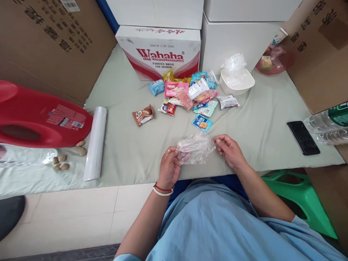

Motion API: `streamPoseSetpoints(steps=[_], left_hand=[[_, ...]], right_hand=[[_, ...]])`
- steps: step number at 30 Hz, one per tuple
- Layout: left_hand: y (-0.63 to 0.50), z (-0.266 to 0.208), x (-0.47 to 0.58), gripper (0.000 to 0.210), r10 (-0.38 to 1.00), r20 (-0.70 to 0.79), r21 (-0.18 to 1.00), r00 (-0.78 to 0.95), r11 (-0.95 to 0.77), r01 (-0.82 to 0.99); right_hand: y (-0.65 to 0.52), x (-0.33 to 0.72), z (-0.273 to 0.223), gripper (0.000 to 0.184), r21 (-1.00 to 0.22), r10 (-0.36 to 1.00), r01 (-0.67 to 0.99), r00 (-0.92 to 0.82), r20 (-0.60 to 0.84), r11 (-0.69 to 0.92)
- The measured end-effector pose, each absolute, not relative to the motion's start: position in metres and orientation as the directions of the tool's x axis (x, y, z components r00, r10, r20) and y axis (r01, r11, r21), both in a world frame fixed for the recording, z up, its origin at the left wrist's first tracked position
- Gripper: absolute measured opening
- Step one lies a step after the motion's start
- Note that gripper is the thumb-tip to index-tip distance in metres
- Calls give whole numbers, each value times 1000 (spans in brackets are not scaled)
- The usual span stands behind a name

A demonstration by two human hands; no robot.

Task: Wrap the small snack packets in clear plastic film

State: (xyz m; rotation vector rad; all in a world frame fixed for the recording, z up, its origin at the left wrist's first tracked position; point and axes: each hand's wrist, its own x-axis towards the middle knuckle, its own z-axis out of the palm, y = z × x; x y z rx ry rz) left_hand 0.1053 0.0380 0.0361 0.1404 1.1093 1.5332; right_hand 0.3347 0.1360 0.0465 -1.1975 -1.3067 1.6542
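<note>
A crumpled clear plastic bag [197, 146] is stretched between my two hands just above the table's front part. My left hand [171, 165] pinches its left end, where a little pink shows through the film. On the other side, my right hand [229, 149] has thumb and fingertips closed on the bag's right edge. Beyond the bag lies a pile of small wrapped snacks [176, 88]. Nearest to my hands is a blue snack packet [202, 123], and a brown snack packet [143, 115] lies apart on the left.
A white tub [236, 84] with clear plastic film stands behind the pile, before white boxes. A Wahaha carton [163, 54] is at the back. Left are a red jug [40, 116], a white roll [95, 143] and walnuts; right, a phone [303, 137] and plastic bottles [326, 119].
</note>
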Motion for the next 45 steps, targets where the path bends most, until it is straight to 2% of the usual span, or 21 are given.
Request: streamPoseSetpoints(steps=[2, 4, 5, 7, 8, 10, 13, 16, 17, 18, 21, 23, 26, 32, 35, 38, 39, 41, 43, 45], left_hand=[[37, 35, 105, 38, 827, -477, 694, -298, 147, -704], [37, 33, 104, 38, 832, -477, 698, -283, 163, -697], [38, 32, 104, 38, 832, -477, 702, -282, 167, -693], [38, 32, 103, 41, 826, -480, 708, -295, 167, -686], [37, 33, 102, 43, 823, -480, 710, -304, 160, -686], [34, 35, 104, 48, 832, -456, 719, -315, 136, -681], [25, 38, 112, 66, 875, -370, 785, -313, 115, -609], [21, 38, 122, 99, 873, -359, 861, -329, 173, -478], [21, 38, 123, 100, 859, -376, 870, -349, 197, -452], [22, 37, 122, 93, 842, -394, 872, -369, 215, -441], [28, 38, 114, 54, 806, -426, 861, -411, 222, -458], [32, 41, 104, 42, 797, -437, 853, -416, 221, -472], [34, 48, 92, 42, 798, -461, 844, -389, 257, -471], [41, 57, 72, 65, 855, -410, 880, -318, 278, -386], [45, 55, 63, 60, 858, -417, 882, -300, 302, -361], [46, 48, 61, 54, 847, -421, 892, -326, 319, -321], [46, 46, 62, 52, 844, -413, 899, -343, 318, -301], [47, 40, 65, 46, 837, -386, 918, -388, 309, -248], [49, 36, 69, 42, 831, -354, 934, -429, 295, -200], [51, 34, 71, 39, 834, -334, 942, -439, 283, -180]], right_hand=[[133, 339, 49, 50, -985, 917, 153, -399, 10, 77], [132, 340, 51, 56, -887, 807, 270, -567, 168, 375], [133, 339, 50, 47, -822, 750, 308, -630, 202, 479], [135, 335, 48, 24, -740, 688, 340, -690, 223, 580], [136, 333, 47, 22, -739, 686, 340, -693, 221, 582], [134, 327, 46, 23, -797, 735, 345, -656, 173, 496], [123, 315, 51, 20, -912, 845, 338, -534, 17, 232], [111, 303, 62, 21, -977, 860, 214, -495, -123, -16], [109, 301, 66, 23, -983, 849, 163, -506, -155, -83], [108, 300, 70, 26, -983, 838, 119, -514, -183, -142], [118, 306, 80, 35, -958, 848, 19, -460, -264, -287], [130, 316, 87, 40, -933, 866, -31, -383, -321, -359], [148, 334, 95, 44, -900, 855, -59, -344, -388, -432], [177, 357, 83, 44, -904, 862, -21, -313, -400, -427], [189, 363, 69, 39, -953, 937, 141, -194, -291, -266], [183, 363, 69, 29, -901, 997, 430, -62, 37, 60], [176, 360, 72, 26, -855, 986, 492, -91, 139, 166], [155, 350, 79, 29, -767, 922, 518, -279, 267, 379], [131, 336, 81, 48, -676, 791, 468, -534, 298, 570], [112, 324, 75, 68, -575, 674, 449, -690, 264, 685]])
